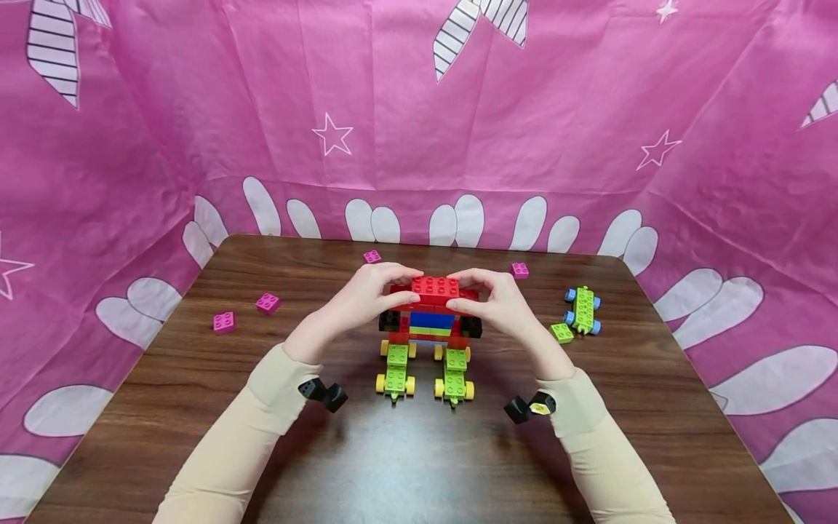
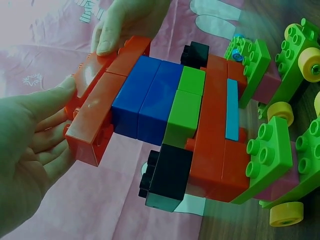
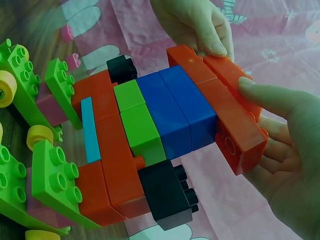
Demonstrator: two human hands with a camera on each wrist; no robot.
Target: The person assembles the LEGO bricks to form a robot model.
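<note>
A block figure stands mid-table, topped by a red brick [image 1: 435,290]. My left hand [image 1: 374,292] and right hand [image 1: 494,297] pinch this brick from opposite ends, thumbs in front and fingers behind. Below it, in the left wrist view, come a layer of red bricks [image 2: 97,107], blue bricks [image 2: 157,100] and lime bricks [image 2: 185,107]. Black bricks [image 3: 167,192] stick out at both sides, above lower red bricks [image 3: 125,165] with a light-blue piece [image 3: 90,130]. Two lime wheeled bases [image 1: 396,380] with yellow wheels carry everything.
Several pink bricks lie scattered: two at left [image 1: 224,322], one behind my left hand [image 1: 372,256], one at the back right [image 1: 519,270]. To the right sit a lime wheeled base [image 1: 583,309] with blue wheels and a loose lime brick [image 1: 561,332].
</note>
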